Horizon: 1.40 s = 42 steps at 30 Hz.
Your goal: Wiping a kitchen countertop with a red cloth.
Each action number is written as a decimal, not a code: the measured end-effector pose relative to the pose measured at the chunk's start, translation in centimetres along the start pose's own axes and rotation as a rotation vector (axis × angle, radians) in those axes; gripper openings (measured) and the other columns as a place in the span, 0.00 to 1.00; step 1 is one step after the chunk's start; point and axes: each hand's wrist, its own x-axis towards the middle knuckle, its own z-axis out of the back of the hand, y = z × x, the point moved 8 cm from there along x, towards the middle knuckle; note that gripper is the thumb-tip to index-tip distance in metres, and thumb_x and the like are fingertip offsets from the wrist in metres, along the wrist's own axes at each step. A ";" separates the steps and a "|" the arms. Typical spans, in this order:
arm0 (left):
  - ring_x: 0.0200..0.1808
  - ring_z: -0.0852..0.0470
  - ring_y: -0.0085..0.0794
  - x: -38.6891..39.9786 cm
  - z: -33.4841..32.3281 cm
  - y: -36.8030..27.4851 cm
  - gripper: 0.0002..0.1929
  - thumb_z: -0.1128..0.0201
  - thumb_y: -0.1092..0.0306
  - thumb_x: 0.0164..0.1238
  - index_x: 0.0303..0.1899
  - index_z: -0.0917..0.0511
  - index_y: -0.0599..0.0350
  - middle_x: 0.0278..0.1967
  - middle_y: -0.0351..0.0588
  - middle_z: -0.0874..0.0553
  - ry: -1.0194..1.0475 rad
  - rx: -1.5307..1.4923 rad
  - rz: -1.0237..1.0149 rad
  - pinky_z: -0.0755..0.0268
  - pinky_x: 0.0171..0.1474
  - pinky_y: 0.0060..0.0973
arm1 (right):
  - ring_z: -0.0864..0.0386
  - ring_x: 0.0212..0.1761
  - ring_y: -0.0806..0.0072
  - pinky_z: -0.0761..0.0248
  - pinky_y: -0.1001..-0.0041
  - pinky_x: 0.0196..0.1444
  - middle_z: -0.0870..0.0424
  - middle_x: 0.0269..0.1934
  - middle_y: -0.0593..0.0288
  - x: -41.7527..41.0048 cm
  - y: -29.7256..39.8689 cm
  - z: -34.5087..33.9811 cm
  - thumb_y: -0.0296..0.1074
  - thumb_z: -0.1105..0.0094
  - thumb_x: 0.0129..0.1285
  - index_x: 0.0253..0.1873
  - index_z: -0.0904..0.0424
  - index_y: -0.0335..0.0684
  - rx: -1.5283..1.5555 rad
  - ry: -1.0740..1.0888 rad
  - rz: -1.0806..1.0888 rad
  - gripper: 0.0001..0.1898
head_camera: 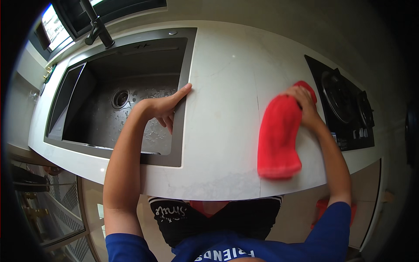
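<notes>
A red cloth [281, 137] lies in a long fold on the white marbled countertop [222, 98], blurred at its edges. My right hand [302, 101] grips its far end, near the cooktop. Over the right rim of the dark grey sink [183, 131] rests my left hand [165, 106], thumb on the edge and fingers hanging inside the basin. Nothing shows in the left hand. Water drops and a round drain [120, 99] are visible on the sink's bottom.
A black faucet [101, 32] rises behind the sink, below a window [57, 28]. To the right is a black gas cooktop [343, 101] with raised pan supports. Under the counter at left, a wire rack [59, 206] holds dark cookware. The counter's front edge curves before me.
</notes>
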 end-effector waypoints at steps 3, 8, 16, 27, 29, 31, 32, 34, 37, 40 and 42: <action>0.44 0.11 0.51 -0.9 -0.3 -1.2 0.68 0.80 0.09 0.53 0.61 0.25 0.75 0.48 0.72 0.16 0.047 0.060 -0.002 0.23 0.57 0.48 | 0.28 0.67 0.56 0.42 0.55 0.72 0.23 0.61 0.57 6.4 -6.0 -1.4 0.37 0.27 0.54 0.67 0.27 0.50 -0.164 -0.070 -0.130 0.34; 0.31 0.13 0.41 -0.1 -0.1 -0.4 0.65 0.78 0.09 0.54 0.41 0.15 0.74 0.30 0.61 0.15 0.031 0.080 -0.030 0.19 0.45 0.40 | 0.31 0.69 0.58 0.45 0.53 0.72 0.24 0.63 0.56 14.4 -10.5 -4.2 0.59 0.39 0.65 0.72 0.32 0.52 -0.304 -0.094 -0.454 0.34; 0.22 0.21 0.33 1.0 1.3 -0.1 0.56 0.72 0.12 0.60 0.29 0.17 0.67 0.19 0.51 0.21 -0.153 0.019 -0.084 0.25 0.33 0.33 | 0.37 0.74 0.54 0.50 0.52 0.75 0.26 0.68 0.50 10.7 -6.0 -3.7 0.74 0.43 0.60 0.71 0.29 0.39 -0.171 -0.132 -0.354 0.46; 0.21 0.23 0.33 2.1 2.3 0.9 0.55 0.64 0.12 0.59 0.28 0.20 0.71 0.16 0.46 0.29 -0.279 -0.100 -0.115 0.19 0.37 0.39 | 0.26 0.57 0.64 0.47 0.50 0.74 0.23 0.48 0.62 -8.0 10.3 1.6 0.55 0.19 0.43 0.51 0.15 0.48 0.150 0.152 0.110 0.30; 0.21 0.23 0.33 2.2 2.5 0.9 0.56 0.64 0.11 0.58 0.29 0.20 0.72 0.17 0.48 0.29 -0.288 -0.091 -0.109 0.20 0.36 0.39 | 0.25 0.56 0.65 0.47 0.50 0.74 0.23 0.47 0.62 -8.4 9.9 2.1 0.51 0.17 0.41 0.51 0.15 0.49 0.195 0.179 0.112 0.30; 0.22 0.22 0.33 2.5 2.5 1.2 0.55 0.64 0.12 0.59 0.29 0.20 0.70 0.17 0.47 0.29 -0.279 -0.039 -0.055 0.20 0.35 0.38 | 0.25 0.55 0.66 0.45 0.50 0.74 0.22 0.45 0.63 -7.8 9.2 2.1 0.47 0.16 0.37 0.51 0.13 0.51 0.210 0.190 0.135 0.30; 0.22 0.22 0.33 2.4 2.8 1.5 0.55 0.64 0.12 0.59 0.29 0.20 0.70 0.17 0.47 0.29 -0.283 -0.042 -0.048 0.20 0.35 0.38 | 0.24 0.55 0.64 0.43 0.50 0.73 0.21 0.45 0.62 -6.9 8.1 1.9 0.47 0.17 0.39 0.52 0.14 0.52 0.177 0.158 0.129 0.30; 0.31 0.14 0.38 1.8 2.5 1.5 0.56 0.67 0.13 0.62 0.47 0.16 0.68 0.34 0.58 0.14 -0.224 0.000 -0.029 0.20 0.39 0.36 | 0.26 0.59 0.60 0.43 0.53 0.72 0.21 0.48 0.59 -4.4 4.5 1.1 0.46 0.21 0.46 0.56 0.17 0.51 0.041 0.074 0.040 0.29; 0.25 0.21 0.33 2.0 1.9 0.8 0.54 0.67 0.13 0.61 0.39 0.17 0.66 0.27 0.52 0.18 -0.176 0.023 -0.041 0.24 0.35 0.33 | 0.27 0.63 0.55 0.43 0.55 0.72 0.20 0.52 0.56 -0.1 -3.0 -0.6 0.44 0.25 0.52 0.62 0.21 0.50 -0.139 -0.047 -0.073 0.30; 0.22 0.28 0.30 2.1 1.6 -0.1 0.52 0.67 0.13 0.61 0.32 0.19 0.63 0.22 0.46 0.25 -0.143 0.015 -0.086 0.30 0.32 0.31 | 0.28 0.66 0.53 0.40 0.54 0.70 0.21 0.59 0.54 5.3 -10.7 -0.8 0.44 0.28 0.55 0.67 0.26 0.50 -0.125 -0.150 -0.187 0.33; 0.22 0.29 0.29 1.8 1.5 0.2 0.51 0.67 0.13 0.61 0.31 0.20 0.62 0.21 0.45 0.27 -0.128 0.013 -0.063 0.31 0.31 0.31 | 0.28 0.67 0.52 0.39 0.53 0.69 0.21 0.60 0.53 10.1 -14.1 -2.3 0.47 0.30 0.57 0.68 0.27 0.50 -0.068 -0.139 -0.232 0.33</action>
